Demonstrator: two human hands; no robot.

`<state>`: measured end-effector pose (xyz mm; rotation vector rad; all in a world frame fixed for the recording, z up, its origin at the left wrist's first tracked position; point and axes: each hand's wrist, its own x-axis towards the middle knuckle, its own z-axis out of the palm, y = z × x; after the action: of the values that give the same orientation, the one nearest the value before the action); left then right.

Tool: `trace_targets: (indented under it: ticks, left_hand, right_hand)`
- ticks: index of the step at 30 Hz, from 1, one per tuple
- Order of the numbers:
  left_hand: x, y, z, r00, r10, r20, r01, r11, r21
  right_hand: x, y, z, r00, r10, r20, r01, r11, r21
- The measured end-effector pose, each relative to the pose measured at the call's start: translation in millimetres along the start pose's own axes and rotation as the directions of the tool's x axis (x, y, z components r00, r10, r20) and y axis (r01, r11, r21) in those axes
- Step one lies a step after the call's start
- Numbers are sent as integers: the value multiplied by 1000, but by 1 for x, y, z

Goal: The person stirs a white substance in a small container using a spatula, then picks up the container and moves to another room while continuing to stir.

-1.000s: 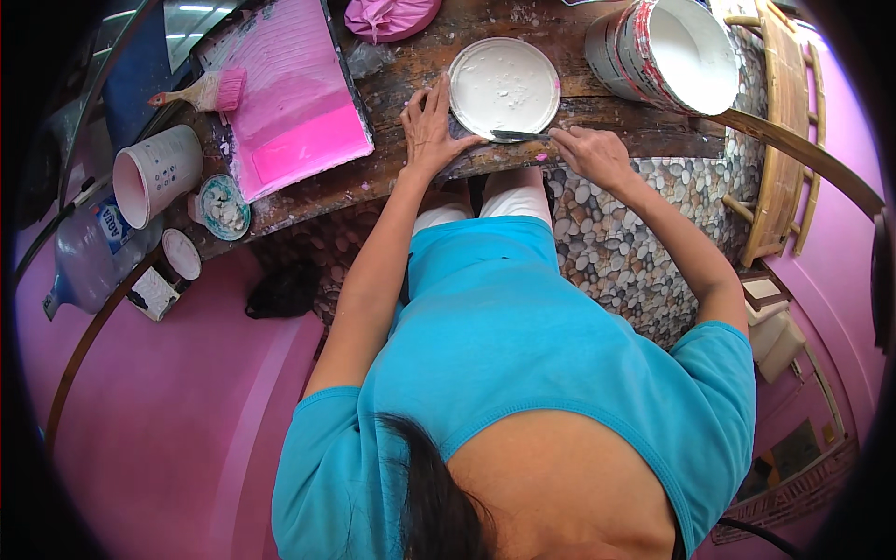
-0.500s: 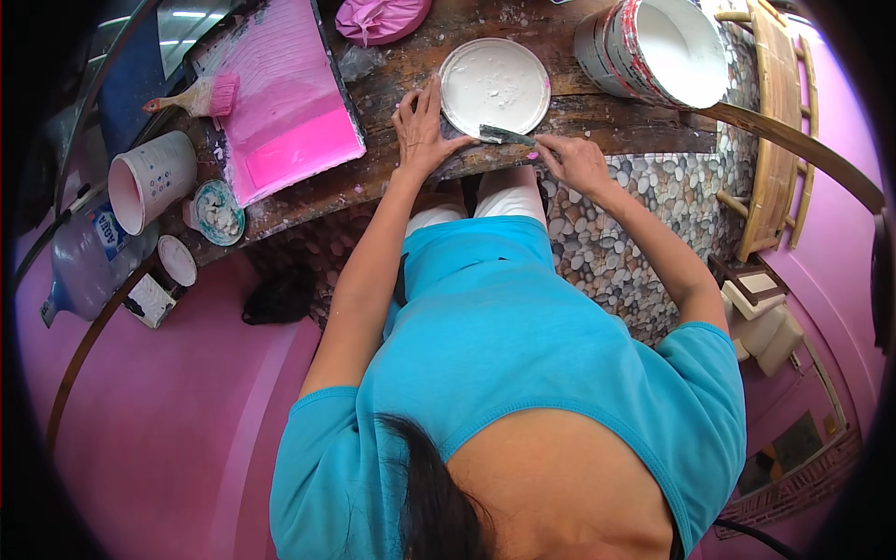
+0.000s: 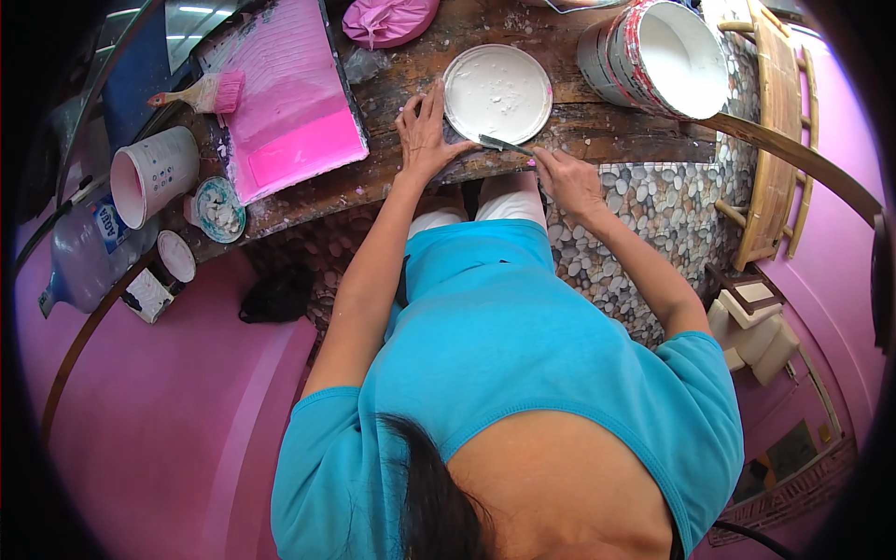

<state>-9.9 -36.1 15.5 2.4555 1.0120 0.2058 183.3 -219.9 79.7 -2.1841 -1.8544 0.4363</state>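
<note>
"Which step is in hand at the round, flat, white-coated lid (image 3: 471, 75) on the dark, paint-spattered wooden table (image 3: 597, 145)?"

"Work at the rim, by the look of it. A slim, dark-bladed, metal-looking knife (image 3: 505, 146) lies along the lid's near edge; whether the blade presses there or hovers, I cannot tell from here."

"And the next move calls for what?"

"A steady lid and a low blade angle, I would judge, with the left thumb kept clear: the knife's tip ends just beside it."

"Read the scene from the left."

"Well left of the lid, a pink-bristled, wooden-handled brush (image 3: 201, 95) rests over the edge of a black, pink-coated paint tray (image 3: 348, 90). Just left of the lid, a bare left hand (image 3: 425, 140) spreads against its rim, fingers pointing away from the body, thumb stretched toward the near edge. It braces rather than grasps."

"And on the other side?"

"Right of the lid and nearer the body, the bare right hand (image 3: 567, 182) closes on the knife's handle, forearm slanting in, elbow wide. The hands stand apart, the blade between them. Farther right of the lid sits a white, red-smeared, round bucket (image 3: 611, 70), untouched by either hand."
</note>
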Motion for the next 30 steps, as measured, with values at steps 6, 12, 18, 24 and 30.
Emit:
trace_targets:
  ticks: [6, 12, 18, 24, 30]
  left_hand:
    - [0, -2, -4, 1000, 15, 5, -15, 1000, -25]
    - [2, 1, -4, 1000, 1, 19, -1, 1000, -21]
    - [0, -1, -3, 1000, 6, -12, -6, 1000, -10]
    - [2, 2, 0, 1000, 9, -25, -10, 998, -54]
    - [7, 6, 1, 999, 20, -37, -24, 995, -95]
  right_hand:
    - [15, 14, -6, 981, 117, 155, -149, 965, 215]
    - [48, 39, -30, 965, -60, 255, 32, 993, 115]
    - [38, 39, -46, 973, 11, 229, -29, 997, 76]
    - [34, 33, -51, 981, -7, 195, -5, 998, 58]
    - [43, 43, -54, 959, 41, 282, -58, 997, 52]
